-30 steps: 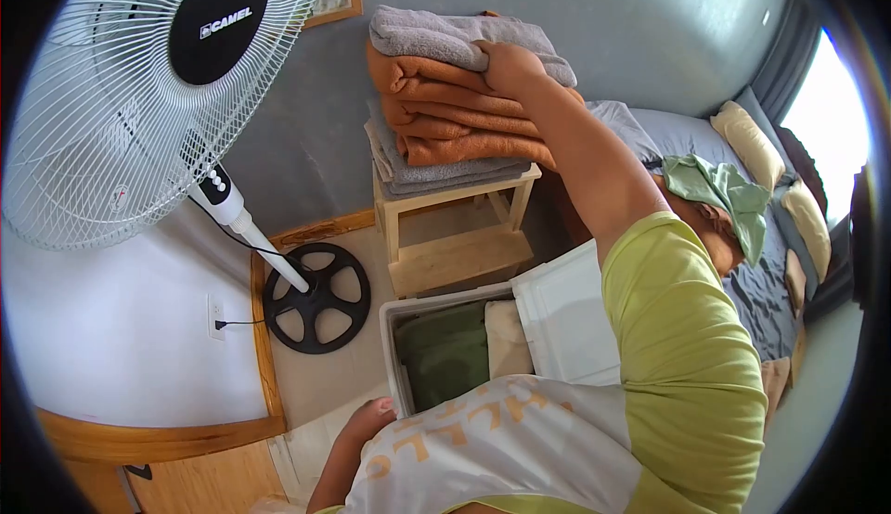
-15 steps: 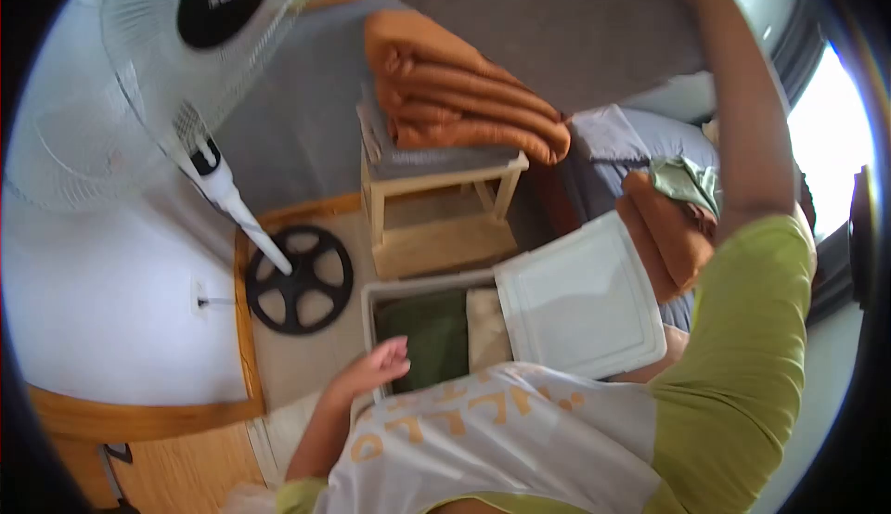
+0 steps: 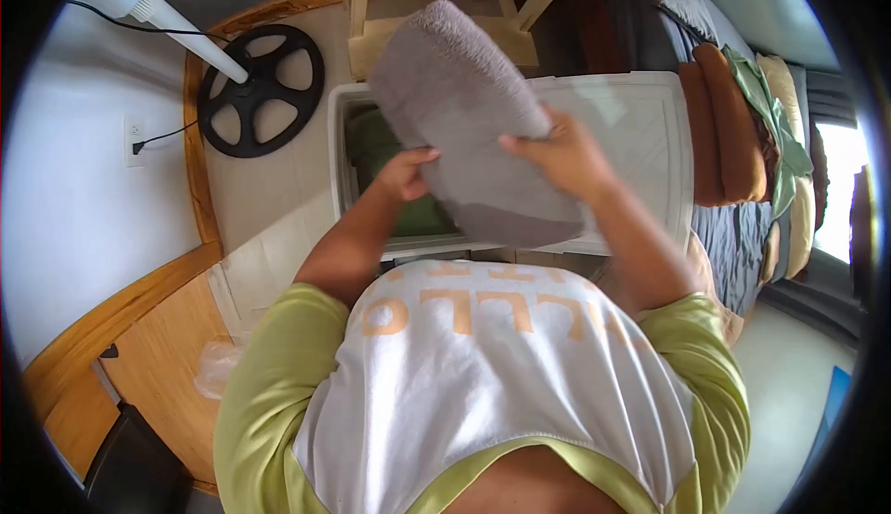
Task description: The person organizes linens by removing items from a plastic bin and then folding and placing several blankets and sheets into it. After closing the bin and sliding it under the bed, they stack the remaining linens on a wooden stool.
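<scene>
Surroundings: a white plastic storage bin (image 3: 345,157) sits on the floor directly in front of you, with dark green folded fabric (image 3: 390,157) inside and its white lid (image 3: 640,143) lying over the bin's right part. Beyond the bin stands a pale wooden stool (image 3: 445,13). To its left is the black round base of a pedestal fan (image 3: 262,90), its cord running to a wall socket (image 3: 135,134). On the bed to your right lie folded orange towels (image 3: 719,134) with a light green cloth (image 3: 770,120) beside them.

Obstruction: the folded grey towel (image 3: 473,134) you hold hangs over the open part of the bin and hides most of its contents.

Hands: your left hand (image 3: 404,175) has its grip closed on the towel's lower left edge, fingers underneath. Your right hand (image 3: 561,152) clamps the right edge, thumb on top, fingers pressed into the cloth. Both forearms angle inward from your sides, elbows bent.
</scene>
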Demonstrator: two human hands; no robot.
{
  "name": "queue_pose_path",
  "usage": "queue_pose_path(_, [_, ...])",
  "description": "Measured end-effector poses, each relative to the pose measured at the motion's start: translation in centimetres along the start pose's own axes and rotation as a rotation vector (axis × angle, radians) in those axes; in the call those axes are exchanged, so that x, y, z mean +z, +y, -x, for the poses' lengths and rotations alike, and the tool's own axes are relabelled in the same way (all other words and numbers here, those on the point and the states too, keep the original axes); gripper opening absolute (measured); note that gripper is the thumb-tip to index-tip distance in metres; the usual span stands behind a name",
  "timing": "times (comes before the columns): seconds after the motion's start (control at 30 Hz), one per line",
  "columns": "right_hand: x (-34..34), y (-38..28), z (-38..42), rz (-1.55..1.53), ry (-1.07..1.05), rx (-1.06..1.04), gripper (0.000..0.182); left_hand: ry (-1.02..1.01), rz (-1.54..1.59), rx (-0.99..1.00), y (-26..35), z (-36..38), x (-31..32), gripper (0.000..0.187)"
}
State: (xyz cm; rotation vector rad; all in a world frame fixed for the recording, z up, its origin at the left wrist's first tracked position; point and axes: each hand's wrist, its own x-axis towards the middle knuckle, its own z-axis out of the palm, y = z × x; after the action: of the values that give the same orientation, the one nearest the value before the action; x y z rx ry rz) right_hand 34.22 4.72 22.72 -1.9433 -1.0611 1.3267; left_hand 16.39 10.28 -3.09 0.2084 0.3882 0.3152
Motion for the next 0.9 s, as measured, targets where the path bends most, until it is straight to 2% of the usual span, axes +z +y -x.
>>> queue_pose_path(0.07, [2.8,4.5,-1.6,-0.209,0.004,-0.02,0.048,0.166,-0.059,0.018,0.7,3.0,-4.1,0.064])
queue_pose_path(0.1, [3.9,7.2,-2.6,-0.211,0.004,-0.016,0.048,0.256,-0.104,0.026,1.4,4.5,-6.0,0.064])
queue_pose_path(0.17, [5.8,13.2,-4.9,-0.567,0.019,-0.032,0.05,0.385,-0.212,-0.004,3.7,7.7,-6.1,0.059])
queue_pose_path(0.2, [6.6,16.1,-5.9,-0.488,0.011,0.005,0.054,0.38,-0.218,-0.006,3.7,8.3,-6.1,0.059])
queue_pose_path(0.27, [8.2,22.1,-8.8,-0.252,-0.006,0.11,0.064,0.622,-0.436,-0.116,4.8,8.4,-5.3,0.068])
queue_pose_path(0.3, [8.7,23.5,-9.5,-0.096,0.0,0.174,0.07,0.775,-0.692,-0.111,4.7,7.7,-3.9,0.074])
queue_pose_path(0.33, [8.2,21.7,-8.8,0.073,-0.1,0.26,0.096,0.931,-0.948,-0.082,3.8,7.4,-2.9,0.08])
queue_pose_path(0.37, [9.1,26.2,-10.6,0.344,-0.093,0.192,0.104,1.069,-1.258,-0.087,1.5,5.6,-8.5,0.093])
queue_pose_path(0.4, [9.1,25.9,-11.2,0.596,-0.158,0.172,0.101,1.046,-1.444,-0.102,0.8,5.9,-6.1,0.096])
queue_pose_path(0.43, [8.3,24.1,-11.5,0.596,-0.148,0.109,0.087,1.028,-1.632,-0.112,0.2,6.2,-3.3,0.1])
queue_pose_path(0.47, [6.3,21.0,-12.6,0.601,-0.099,0.068,0.087,0.884,-1.62,-0.121,0.0,6.2,-1.4,0.098])
queue_pose_path(0.5, [4.9,17.5,-12.4,0.537,-0.034,-0.122,0.078,0.721,-1.766,0.057,-1.6,5.5,-4.0,0.093])
queue_pose_path(0.53, [3.7,14.1,-11.5,0.472,0.022,-0.309,0.071,0.646,-1.809,0.083,-2.3,5.6,-3.7,0.089])
queue_pose_path(0.6, [-1.0,4.3,-10.4,0.599,0.408,-0.733,0.062,0.57,-1.861,0.106,-2.6,5.4,-2.9,0.085])
queue_pose_path(0.63, [-3.6,-1.2,-9.4,0.622,0.571,-0.922,0.062,0.515,-1.848,-0.003,-2.6,5.2,-3.0,0.081])
queue_pose_path(0.67, [-5.9,-6.5,-8.0,0.602,0.675,-1.024,0.065,0.46,-1.829,-0.114,-2.6,5.4,-3.2,0.077])
queue_pose_path(0.7, [-7.5,-10.9,-6.9,0.651,0.82,-1.127,0.069,0.462,-1.837,-0.109,-2.2,5.8,-3.1,0.077])
queue_pose_path(0.77, [-11.0,-16.8,-7.5,0.797,0.969,-1.19,0.073,0.374,-1.797,-0.235,-0.6,6.6,-3.0,0.069])
queue_pose_path(0.8, [-12.2,-19.0,-7.9,0.812,0.962,-1.122,0.076,0.378,-1.806,-0.228,0.1,7.3,-3.2,0.069])
queue_pose_path(0.83, [-13.8,-20.3,-9.2,0.941,0.986,-0.966,0.087,0.441,-1.774,-0.175,0.8,8.3,-3.5,0.066])
queue_pose_path(0.87, [-14.7,-21.4,-10.0,0.937,0.989,-0.973,0.087,0.505,-1.736,-0.124,1.4,9.3,-3.9,0.063])
queue_pose_path(0.9, [-15.4,-22.2,-10.7,1.089,0.915,-0.788,0.093,0.512,-1.737,-0.121,2.1,10.4,-4.3,0.063])
